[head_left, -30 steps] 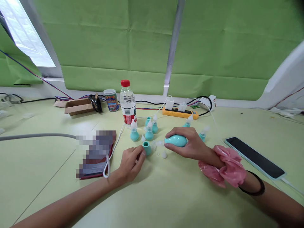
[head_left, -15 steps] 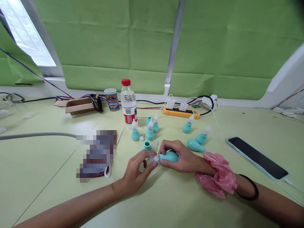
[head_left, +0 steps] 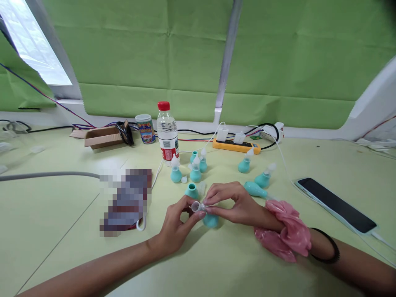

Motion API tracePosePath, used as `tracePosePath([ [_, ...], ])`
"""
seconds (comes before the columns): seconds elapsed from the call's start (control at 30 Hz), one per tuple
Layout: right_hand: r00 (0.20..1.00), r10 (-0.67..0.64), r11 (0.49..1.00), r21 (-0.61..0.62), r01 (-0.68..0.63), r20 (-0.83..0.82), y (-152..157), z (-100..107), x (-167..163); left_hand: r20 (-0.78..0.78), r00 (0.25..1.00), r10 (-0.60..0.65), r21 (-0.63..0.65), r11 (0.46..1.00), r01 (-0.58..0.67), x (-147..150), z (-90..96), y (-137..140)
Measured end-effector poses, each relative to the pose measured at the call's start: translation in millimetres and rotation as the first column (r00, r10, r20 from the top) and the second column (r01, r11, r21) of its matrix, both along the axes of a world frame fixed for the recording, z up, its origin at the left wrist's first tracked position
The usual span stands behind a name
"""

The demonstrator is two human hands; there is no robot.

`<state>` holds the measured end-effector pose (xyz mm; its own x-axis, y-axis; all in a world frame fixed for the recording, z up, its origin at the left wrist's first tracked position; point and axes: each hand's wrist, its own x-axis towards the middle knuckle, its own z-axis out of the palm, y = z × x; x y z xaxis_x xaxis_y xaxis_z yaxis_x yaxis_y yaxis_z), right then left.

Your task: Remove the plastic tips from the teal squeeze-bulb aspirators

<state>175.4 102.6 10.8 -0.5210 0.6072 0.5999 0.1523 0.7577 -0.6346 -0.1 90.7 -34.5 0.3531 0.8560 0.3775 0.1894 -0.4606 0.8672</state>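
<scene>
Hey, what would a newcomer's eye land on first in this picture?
Probably the big green covering across the back, then the red-capped bottle standing on the table before it. Near the middle, the left hand and right hand meet at a small clear piece, with teal bulbs around them. The pink scrunchie behind the right hand also draws the eye.

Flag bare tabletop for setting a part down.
Bare: pale green tabletop beyond the black-screened phone, right of the thin white cable; also nearside, between the forearms. Crowded: centre, where shiny rounded teal bulbs cluster beyond left hand and right hand.
</scene>
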Motion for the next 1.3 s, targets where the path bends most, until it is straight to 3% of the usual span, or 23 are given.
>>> tracePosePath([
  [0.2,0.992,0.123,0.984,-0.133,-0.119,0.027,5.4,2.9,4.5,-0.021,0.996,-0.089,-0.015,0.996,0.088,-3.3,7.0,-0.3],
  [0.47,0.982,0.143,0.987,-0.09,-0.133,0.12,4.0,7.2,6.1,-0.027,0.989,-0.146,-0.066,0.987,0.144,-5.0,7.4,-2.4],
  [0.7,0.993,0.044,0.995,0.082,-0.054,0.114,1.1,3.3,3.5,-0.031,0.993,-0.112,-0.045,0.993,0.111,-3.7,8.3,-0.9],
  [1.0,0.978,-0.027,0.964,0.263,-0.029,0.205,-2.4,2.4,3.2,-0.077,0.994,-0.081,0.026,0.996,0.083,-4.7,5.8,-1.0],
  [1.3,0.973,-0.025,0.96,0.278,-0.04,0.228,-2.7,2.3,1.9,-0.085,0.992,-0.091,0.042,0.995,0.094,-4.1,3.9,-2.5],
])
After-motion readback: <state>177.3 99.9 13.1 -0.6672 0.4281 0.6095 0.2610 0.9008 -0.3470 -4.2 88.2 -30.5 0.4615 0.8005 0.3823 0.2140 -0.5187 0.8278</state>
